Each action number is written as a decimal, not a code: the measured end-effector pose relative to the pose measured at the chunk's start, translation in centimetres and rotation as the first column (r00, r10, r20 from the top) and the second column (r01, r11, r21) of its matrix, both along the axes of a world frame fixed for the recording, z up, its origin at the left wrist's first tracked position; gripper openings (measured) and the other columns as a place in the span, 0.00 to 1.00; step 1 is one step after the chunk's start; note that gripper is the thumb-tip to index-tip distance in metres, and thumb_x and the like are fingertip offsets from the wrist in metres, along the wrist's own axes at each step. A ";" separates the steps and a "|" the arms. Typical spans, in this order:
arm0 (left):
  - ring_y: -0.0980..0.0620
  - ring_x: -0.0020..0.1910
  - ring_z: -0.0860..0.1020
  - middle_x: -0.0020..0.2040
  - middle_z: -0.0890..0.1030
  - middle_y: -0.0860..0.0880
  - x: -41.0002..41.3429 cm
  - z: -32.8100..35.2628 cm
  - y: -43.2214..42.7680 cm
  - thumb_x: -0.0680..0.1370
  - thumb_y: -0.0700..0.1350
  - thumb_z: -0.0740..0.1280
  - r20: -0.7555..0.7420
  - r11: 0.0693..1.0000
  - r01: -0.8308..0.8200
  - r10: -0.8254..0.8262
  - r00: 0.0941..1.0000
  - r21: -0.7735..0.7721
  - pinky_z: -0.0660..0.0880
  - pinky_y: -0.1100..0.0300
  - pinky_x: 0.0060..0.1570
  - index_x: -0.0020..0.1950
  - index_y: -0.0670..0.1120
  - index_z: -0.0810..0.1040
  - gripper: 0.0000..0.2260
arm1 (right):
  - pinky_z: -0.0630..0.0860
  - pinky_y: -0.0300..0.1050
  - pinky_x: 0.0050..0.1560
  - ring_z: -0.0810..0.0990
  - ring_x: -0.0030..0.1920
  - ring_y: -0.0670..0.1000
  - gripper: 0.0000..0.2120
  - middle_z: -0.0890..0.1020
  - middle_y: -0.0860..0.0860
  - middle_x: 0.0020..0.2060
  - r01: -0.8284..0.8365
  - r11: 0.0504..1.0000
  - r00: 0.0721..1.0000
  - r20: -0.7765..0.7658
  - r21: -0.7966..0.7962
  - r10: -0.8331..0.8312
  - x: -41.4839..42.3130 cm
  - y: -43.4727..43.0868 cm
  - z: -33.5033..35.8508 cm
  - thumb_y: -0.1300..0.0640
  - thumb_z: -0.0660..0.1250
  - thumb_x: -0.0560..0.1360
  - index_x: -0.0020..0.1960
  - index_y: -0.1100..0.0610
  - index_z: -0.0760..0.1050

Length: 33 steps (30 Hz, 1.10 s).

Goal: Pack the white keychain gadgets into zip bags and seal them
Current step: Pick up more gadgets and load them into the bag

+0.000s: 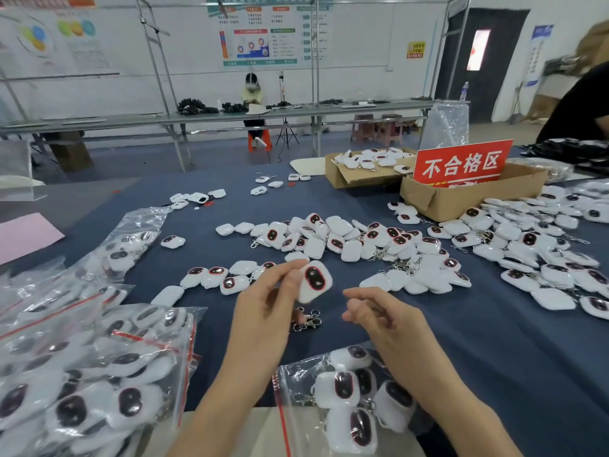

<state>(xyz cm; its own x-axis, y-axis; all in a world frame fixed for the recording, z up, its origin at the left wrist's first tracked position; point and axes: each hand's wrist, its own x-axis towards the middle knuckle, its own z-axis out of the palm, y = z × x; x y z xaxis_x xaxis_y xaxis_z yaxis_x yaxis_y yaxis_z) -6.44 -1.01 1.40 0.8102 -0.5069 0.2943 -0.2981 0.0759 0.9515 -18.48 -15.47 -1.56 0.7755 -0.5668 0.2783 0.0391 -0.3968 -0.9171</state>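
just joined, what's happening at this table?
A person is packing. The left hand pinches one white keychain gadget above the blue table, its clip dangling; the right hand is beside it, holding nothing. A zip bag with several gadgets lies at the near edge, filled bags sit left, and a loose pile waits beyond.

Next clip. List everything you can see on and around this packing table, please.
held gadget: one, white with dark face, above the table's near middle
loose gadgets: many, white, spread across middle and right
filled zip bags: several, clear with red strips, near left
near zip bag: one, clear, holding gadgets, between the forearms
cardboard boxes: two, brown, far right
sign: one, red, standing at nearer box
table: one, blue cover
pink sheet: one, left edge
left grip: pinches held gadget
right grip: fingers loosely curled, holding nothing
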 end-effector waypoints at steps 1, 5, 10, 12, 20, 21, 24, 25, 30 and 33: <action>0.56 0.31 0.80 0.43 0.86 0.53 0.2 0.3 1.1 0.82 0.47 0.66 -0.042 0.999 -0.039 0.039 0.998 0.011 0.78 0.65 0.32 0.52 0.57 0.85 0.09 | 0.74 0.27 0.47 0.83 0.48 0.37 0.07 0.85 0.37 0.43 0.017 0.999 1.000 0.006 -0.047 -0.017 -0.2 0.3 0.3 0.50 0.66 0.80 0.53 0.38 0.79; 0.57 0.29 0.80 0.33 0.84 0.50 -0.1 -0.5 6.5 0.82 0.41 0.66 -0.208 0.976 -0.036 0.082 0.975 0.216 0.71 0.69 0.27 0.53 0.49 0.83 0.07 | 0.74 0.28 0.46 0.81 0.50 0.36 0.13 0.83 0.32 0.44 0.051 0.973 0.997 -0.048 -0.225 -0.063 -0.6 0.6 1.0 0.55 0.64 0.82 0.55 0.36 0.76; 0.62 0.30 0.81 0.36 0.85 0.55 -2.0 -1.5 11.6 0.78 0.41 0.71 -0.171 0.881 -0.046 0.142 0.975 0.471 0.73 0.72 0.33 0.49 0.54 0.82 0.07 | 0.79 0.40 0.49 0.80 0.50 0.41 0.18 0.81 0.32 0.47 0.008 0.968 0.982 -0.180 -0.252 -0.055 -0.4 1.7 0.0 0.58 0.61 0.83 0.53 0.32 0.75; 0.61 0.33 0.83 0.38 0.86 0.56 -2.9 -1.4 11.9 0.77 0.42 0.72 -0.164 0.864 -0.032 0.132 0.978 0.502 0.76 0.70 0.38 0.48 0.56 0.82 0.08 | 0.74 0.38 0.51 0.78 0.50 0.39 0.19 0.80 0.29 0.47 0.016 0.955 0.971 -0.222 -0.298 -0.086 -0.5 2.2 -0.5 0.58 0.60 0.83 0.52 0.31 0.74; 0.48 0.31 0.84 0.43 0.86 0.38 -5.4 -0.4 10.0 0.76 0.35 0.73 -0.393 0.924 0.098 0.060 0.918 0.371 0.77 0.64 0.30 0.50 0.43 0.84 0.05 | 0.66 0.24 0.56 0.72 0.57 0.29 0.16 0.80 0.30 0.49 -0.026 0.921 0.964 -0.254 -0.388 -0.079 -1.7 3.7 -0.9 0.55 0.62 0.83 0.52 0.32 0.73; 0.47 0.31 0.84 0.42 0.86 0.38 -5.6 -0.4 9.8 0.76 0.35 0.73 -0.409 0.921 0.114 0.052 0.911 0.372 0.77 0.63 0.30 0.50 0.42 0.83 0.05 | 0.66 0.26 0.57 0.72 0.58 0.30 0.16 0.80 0.30 0.49 -0.027 0.920 0.965 -0.249 -0.391 -0.077 -1.7 3.9 -0.8 0.56 0.62 0.83 0.52 0.32 0.73; 0.54 0.29 0.83 0.38 0.86 0.45 -6.1 -0.5 9.1 0.75 0.37 0.75 -0.346 0.918 0.041 0.107 0.932 0.395 0.76 0.68 0.31 0.46 0.45 0.85 0.04 | 0.68 0.31 0.60 0.74 0.58 0.33 0.18 0.79 0.30 0.49 -0.034 0.911 0.965 -0.252 -0.410 -0.077 -1.9 3.9 -0.8 0.57 0.60 0.83 0.51 0.30 0.71; 0.59 0.29 0.82 0.36 0.86 0.50 -6.2 -0.6 8.9 0.75 0.40 0.75 -0.268 0.905 0.007 0.118 0.956 0.425 0.74 0.72 0.32 0.44 0.49 0.85 0.04 | 0.68 0.32 0.60 0.74 0.58 0.34 0.19 0.79 0.30 0.49 -0.036 0.906 0.964 -0.253 -0.422 -0.079 -1.9 3.9 -0.7 0.57 0.60 0.83 0.52 0.30 0.70; 0.60 0.28 0.79 0.32 0.84 0.52 -6.8 -0.4 8.5 0.76 0.39 0.73 -0.266 0.905 0.057 0.063 0.962 0.422 0.72 0.72 0.33 0.46 0.48 0.85 0.04 | 0.68 0.29 0.57 0.74 0.57 0.32 0.22 0.80 0.33 0.50 -0.040 0.908 0.963 -0.260 -0.417 -0.077 -2.0 4.0 -0.6 0.61 0.58 0.83 0.53 0.30 0.70; 0.55 0.32 0.82 0.38 0.87 0.45 -6.9 -0.5 8.1 0.77 0.39 0.72 -0.376 0.931 0.073 0.072 0.924 0.359 0.75 0.67 0.35 0.49 0.44 0.85 0.03 | 0.69 0.28 0.53 0.77 0.52 0.32 0.23 0.81 0.35 0.48 0.001 0.938 0.966 -0.242 -0.346 -0.090 -2.1 3.9 -0.8 0.63 0.57 0.83 0.52 0.31 0.71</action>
<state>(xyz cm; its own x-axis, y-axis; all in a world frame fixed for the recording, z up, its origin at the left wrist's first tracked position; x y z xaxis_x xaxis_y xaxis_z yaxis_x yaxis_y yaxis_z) -13.34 7.11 0.90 0.8219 -0.5187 -0.2354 0.0881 -0.2926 0.9522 -20.55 -11.56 -2.36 0.8205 -0.5086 0.2609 -0.1991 -0.6820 -0.7037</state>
